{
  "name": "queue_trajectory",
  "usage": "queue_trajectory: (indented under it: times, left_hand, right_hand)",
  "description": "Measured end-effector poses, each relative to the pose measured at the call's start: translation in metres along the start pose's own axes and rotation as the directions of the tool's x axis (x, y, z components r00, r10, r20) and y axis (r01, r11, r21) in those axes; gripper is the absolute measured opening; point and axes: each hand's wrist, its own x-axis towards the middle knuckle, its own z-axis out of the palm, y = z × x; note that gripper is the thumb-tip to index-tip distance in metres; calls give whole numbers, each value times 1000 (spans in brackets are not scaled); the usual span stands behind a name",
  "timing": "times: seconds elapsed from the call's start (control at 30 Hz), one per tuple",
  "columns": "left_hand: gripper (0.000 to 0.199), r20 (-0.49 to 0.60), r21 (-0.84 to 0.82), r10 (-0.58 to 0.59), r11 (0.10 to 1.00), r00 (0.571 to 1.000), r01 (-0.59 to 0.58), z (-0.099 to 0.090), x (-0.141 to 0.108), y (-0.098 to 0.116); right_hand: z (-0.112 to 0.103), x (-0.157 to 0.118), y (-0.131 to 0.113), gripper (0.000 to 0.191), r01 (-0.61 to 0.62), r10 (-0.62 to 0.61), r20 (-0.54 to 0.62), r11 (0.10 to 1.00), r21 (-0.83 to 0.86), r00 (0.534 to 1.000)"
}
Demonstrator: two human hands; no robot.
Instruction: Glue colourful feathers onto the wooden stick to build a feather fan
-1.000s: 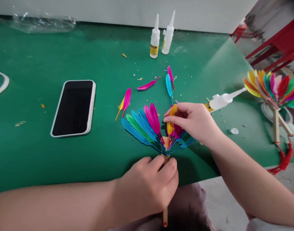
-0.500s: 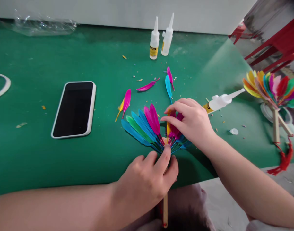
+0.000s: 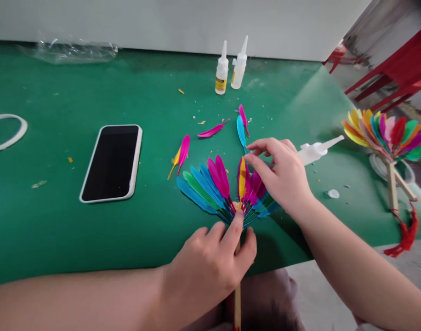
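Observation:
My left hand (image 3: 213,262) is closed on a feather fan, its index fingertip pressing the feather stems where they meet. Blue, green and magenta feathers (image 3: 219,179) spread out from that point, and the fan's wooden handle (image 3: 237,303) runs down below the hand. A small yellow feather (image 3: 242,179) stands upright in the middle, its base under the left index finger. By the tip of that feather is my right hand (image 3: 281,170), thumb and index finger slightly apart. Part of the fan's right side lies behind the right hand.
Loose magenta feathers (image 3: 212,131) and a blue feather (image 3: 241,131) lie beyond the fan. Two glue bottles (image 3: 221,76) stand farther back; another glue bottle (image 3: 312,154) lies beside my right hand. A phone (image 3: 110,163) is at left, another feather fan (image 3: 391,138) at right.
My right hand has drawn back from around the yellow feather toward its tip, uncovering the feather and magenta ones beside it. The left hand keeps its hold. The view has shifted slightly.

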Motion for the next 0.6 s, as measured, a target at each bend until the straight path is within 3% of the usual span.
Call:
queue_trajectory:
  times: [0.13, 0.27, 0.4, 0.6]
  left_hand:
    - [30, -14, 36, 12, 999, 1000, -12, 0, -1, 1]
    - [29, -36, 59, 15, 998, 999, -13, 0, 0, 1]
    - [32, -27, 50, 25, 998, 999, -24, 0, 1, 0]
    - [36, -11, 44, 23, 999, 1000, -22, 2, 1, 0]
  right_hand:
    - [-1, 1, 3, 18, -55, 55, 4, 995, 89, 998]
    - [1, 2, 6, 21, -82, 51, 164, 980, 183, 985]
    - [2, 4, 8, 26, -190, 115, 298, 953, 237, 948]
    - [-2, 6, 7, 34, -269, 170, 366, 933, 239, 915]
